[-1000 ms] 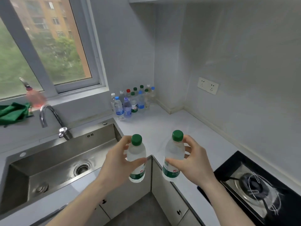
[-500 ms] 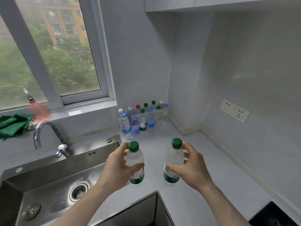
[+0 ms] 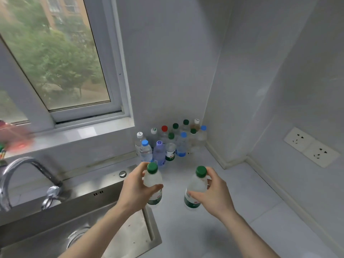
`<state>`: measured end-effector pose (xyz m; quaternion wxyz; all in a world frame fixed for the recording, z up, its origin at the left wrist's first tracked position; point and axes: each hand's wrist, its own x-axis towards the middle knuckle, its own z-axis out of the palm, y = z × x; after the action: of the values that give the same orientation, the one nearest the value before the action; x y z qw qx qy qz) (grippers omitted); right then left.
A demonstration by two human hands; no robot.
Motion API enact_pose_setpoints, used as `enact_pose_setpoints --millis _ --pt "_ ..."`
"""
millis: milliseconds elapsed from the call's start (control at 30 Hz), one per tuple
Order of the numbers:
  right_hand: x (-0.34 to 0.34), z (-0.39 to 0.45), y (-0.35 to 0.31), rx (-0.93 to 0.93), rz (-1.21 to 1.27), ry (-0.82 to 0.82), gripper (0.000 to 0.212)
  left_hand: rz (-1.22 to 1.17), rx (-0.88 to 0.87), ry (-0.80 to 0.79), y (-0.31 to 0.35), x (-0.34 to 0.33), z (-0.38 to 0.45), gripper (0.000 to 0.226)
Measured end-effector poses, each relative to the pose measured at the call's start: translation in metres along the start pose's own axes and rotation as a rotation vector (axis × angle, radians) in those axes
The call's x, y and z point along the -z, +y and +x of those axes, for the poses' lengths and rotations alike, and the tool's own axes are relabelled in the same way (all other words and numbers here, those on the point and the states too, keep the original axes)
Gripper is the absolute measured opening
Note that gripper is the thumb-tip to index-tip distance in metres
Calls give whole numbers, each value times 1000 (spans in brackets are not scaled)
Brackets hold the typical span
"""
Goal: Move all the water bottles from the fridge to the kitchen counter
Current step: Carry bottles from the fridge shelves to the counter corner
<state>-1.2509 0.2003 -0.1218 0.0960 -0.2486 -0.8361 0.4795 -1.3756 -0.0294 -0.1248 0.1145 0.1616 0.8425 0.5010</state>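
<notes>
The left hand [image 3: 135, 190] is wrapped around the shoulder and upper body of a clear plastic water bottle with a green screw cap and green label [image 3: 153, 185], fingers behind and thumb across the front. The right hand [image 3: 214, 194] grips a 2nd matching green-capped clear bottle [image 3: 195, 189] the same way. Both bottles stand upright, held above the pale grey matte counter [image 3: 242, 211]; whether their bases touch it I cannot tell.

Each bottle looks frosted with condensation, so the thin plastic is likely cold, slick and a little squashy under pressure; full, it should carry moderate weight low down. Holding around the ribbed shoulder, just under the cap, seems the surest grip, since the wet label band below may slide.

In the corner beyond stands a cluster of upright bottles with white, blue, red, green and lilac caps [image 3: 167, 144], near the smooth tiled wall. The brushed stainless-steel sink [image 3: 104, 198] lies just beside the left bottle, so setting down should favour the flat counter to the right.
</notes>
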Motion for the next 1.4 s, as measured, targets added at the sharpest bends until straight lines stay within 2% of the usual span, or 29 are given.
enact_pose_setpoints --millis 233,533,767,1033,1167,1400 --pt "-57 80 3 -59 -70 -12 61 48 24 33 -44 -2 87 55" --pt "-107 141 11 -91 -178 -27 70 104 127 35 -85 -20 145 54" --pt "-131 167 12 -77 -208 -25 61 107 128 26 -103 -29 162 51" --pt "-156 184 12 -72 -212 -40 59 191 34 62 -106 -31 168 51" --pt "-165 190 10 -66 -221 -46 60 212 -13 44 -105 -28 167 57" --pt "-166 190 5 -93 -218 -59 59 211 -64 24 -106 -19 159 49"
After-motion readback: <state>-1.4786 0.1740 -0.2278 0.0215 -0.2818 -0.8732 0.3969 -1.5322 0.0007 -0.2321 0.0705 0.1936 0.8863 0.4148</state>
